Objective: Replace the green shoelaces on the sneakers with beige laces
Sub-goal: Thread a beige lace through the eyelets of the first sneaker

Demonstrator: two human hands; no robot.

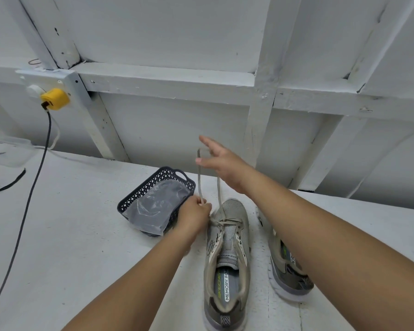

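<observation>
Above the toe of the nearer sneaker (227,254), the right hand (221,163) is raised off the table with its fingers spread and nearly straight. A loop of beige lace (199,177) hangs over it, caught between the thumb and the forefinger; whether the thumb actually pinches the lace cannot be told, because the hand is slightly blurred. From that loop two strands run down: one drops to the sneaker's front eyelets, the other goes to the left hand (193,212).

Lower down, the left hand has its fingers curled round the second strand, gripping it just beside the sneaker's toe, with the knuckles close to the rim of the basket (153,180). Only the lowest eyelets of this sneaker carry the lace, where it crosses once; the tongue and the upper eyelets are bare.

To the right, partly hidden under the right forearm, the second sneaker (289,273) lies on the white table (81,235), apart from the first and turned slightly outward.

Left of the hands, the dark perforated basket holds a crumpled clear plastic bag (157,209) that spills over its near edge.

Farther left, a black cable (26,206) runs across the table up to a yellow plug (55,99) in a wall socket.
</observation>
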